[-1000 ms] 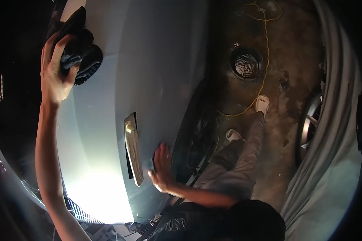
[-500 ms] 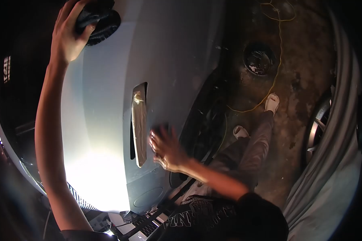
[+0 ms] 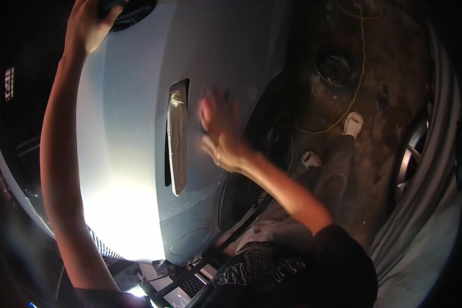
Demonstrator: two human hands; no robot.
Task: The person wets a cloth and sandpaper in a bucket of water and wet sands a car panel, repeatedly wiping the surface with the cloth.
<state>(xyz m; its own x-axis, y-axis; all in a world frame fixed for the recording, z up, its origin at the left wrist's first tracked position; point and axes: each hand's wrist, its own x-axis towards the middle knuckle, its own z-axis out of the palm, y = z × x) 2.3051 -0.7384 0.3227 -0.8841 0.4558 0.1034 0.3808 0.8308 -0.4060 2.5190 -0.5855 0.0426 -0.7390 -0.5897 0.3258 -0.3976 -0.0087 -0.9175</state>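
My left hand (image 3: 84, 28) is at the upper left, partly cut off by the frame's top edge. Its fingers and thumb curl over a rounded black thing with a ribbed rim (image 3: 133, 18), which rests against a grey vehicle body panel (image 3: 128, 128). Over the panel's darker side, my right hand (image 3: 220, 133) is blurred by motion. Some dark shape shows near its fingertips, but whether the hand holds it I cannot make out. Left of that hand, a narrow slot in the panel has a long strip covered in pale masking material (image 3: 177, 138).
Bright light falls on the panel's lower part. On the right, a yellow cord (image 3: 362, 61) crosses the stained floor near a dark round container (image 3: 335, 68) and my shoes (image 3: 353, 123). A grey cover (image 3: 421, 205) hangs beside a wheel (image 3: 409, 156) at the far right.
My right hand has swept upward in the view along the panel, past the masked strip. The whole scene has shifted slightly up. My left hand stays on the black thing.
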